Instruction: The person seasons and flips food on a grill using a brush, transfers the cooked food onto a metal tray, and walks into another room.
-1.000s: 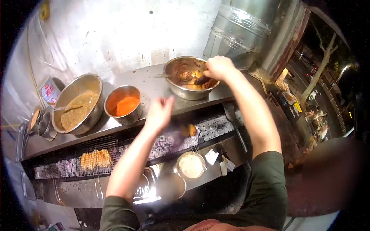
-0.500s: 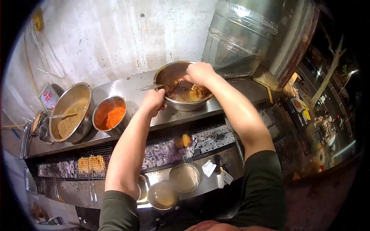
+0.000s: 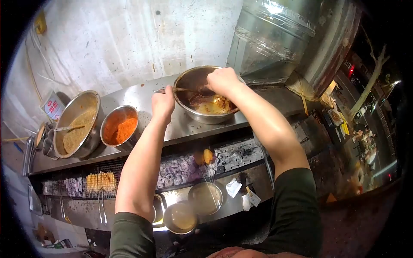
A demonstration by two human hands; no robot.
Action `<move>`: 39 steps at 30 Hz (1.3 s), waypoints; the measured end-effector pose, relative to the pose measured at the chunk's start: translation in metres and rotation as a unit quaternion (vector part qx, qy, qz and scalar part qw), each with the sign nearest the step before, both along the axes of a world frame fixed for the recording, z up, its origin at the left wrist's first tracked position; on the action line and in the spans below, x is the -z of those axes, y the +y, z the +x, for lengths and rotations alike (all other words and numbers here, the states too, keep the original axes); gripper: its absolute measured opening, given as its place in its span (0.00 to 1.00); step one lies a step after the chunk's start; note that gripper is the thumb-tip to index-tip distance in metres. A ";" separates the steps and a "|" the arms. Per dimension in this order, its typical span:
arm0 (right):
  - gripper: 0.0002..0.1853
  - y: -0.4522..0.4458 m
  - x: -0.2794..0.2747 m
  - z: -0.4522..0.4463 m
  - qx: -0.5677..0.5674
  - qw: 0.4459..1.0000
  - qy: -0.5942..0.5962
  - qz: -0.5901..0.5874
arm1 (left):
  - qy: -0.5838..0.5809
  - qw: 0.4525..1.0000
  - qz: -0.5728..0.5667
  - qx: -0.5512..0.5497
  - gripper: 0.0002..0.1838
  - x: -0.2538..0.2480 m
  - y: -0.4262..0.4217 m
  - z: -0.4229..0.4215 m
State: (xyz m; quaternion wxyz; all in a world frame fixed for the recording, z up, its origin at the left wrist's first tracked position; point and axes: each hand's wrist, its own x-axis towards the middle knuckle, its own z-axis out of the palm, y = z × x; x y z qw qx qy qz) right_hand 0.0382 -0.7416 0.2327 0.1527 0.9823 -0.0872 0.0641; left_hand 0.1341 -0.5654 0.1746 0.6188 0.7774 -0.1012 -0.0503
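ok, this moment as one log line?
left hand: holding slim brownish utensil; right hand: over round steel bowl, grip hidden; left of bowl: steel pot, orange-red powder

A long metal surface (image 3: 140,95) ran across my feed; from right to left, I saw a wide bowl (image 3: 206,118), a pot (image 3: 132,141) of red powder (image 3: 124,131) and a deep bowl (image 3: 88,103) of brown powder (image 3: 79,129) resting on it.

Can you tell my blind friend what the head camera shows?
A person's left hand holds a utensil reaching into a metal bowl; the right hand is over it. Nearer, food in a wire rack sits over coals.
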 end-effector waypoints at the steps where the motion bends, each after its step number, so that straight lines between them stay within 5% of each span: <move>1: 0.10 0.002 0.002 0.000 0.003 1.000 0.024 -0.003 | -0.025 0.999 0.013 0.017 0.23 0.002 0.000 -0.001; 8: 0.14 -0.029 -0.013 0.004 0.044 0.983 0.077 0.158 | -0.141 0.980 0.093 0.109 0.21 -0.001 0.005 -0.006; 16: 0.15 -0.031 -0.037 -0.010 0.129 0.989 0.039 0.065 | -0.210 0.959 0.167 0.094 0.22 0.001 0.007 -0.006; 27: 0.16 0.026 -0.005 0.024 0.101 0.983 -0.007 0.154 | -0.222 0.970 0.087 0.055 0.19 0.016 -0.009 -0.025; 34: 0.24 0.002 -0.019 0.027 -0.080 0.970 0.161 0.166 | -0.220 0.974 0.033 0.039 0.18 0.030 -0.014 -0.012; 39: 0.24 -0.057 -0.041 0.011 0.038 0.966 0.105 0.234 | -0.207 0.977 0.033 0.036 0.17 0.026 -0.009 -0.015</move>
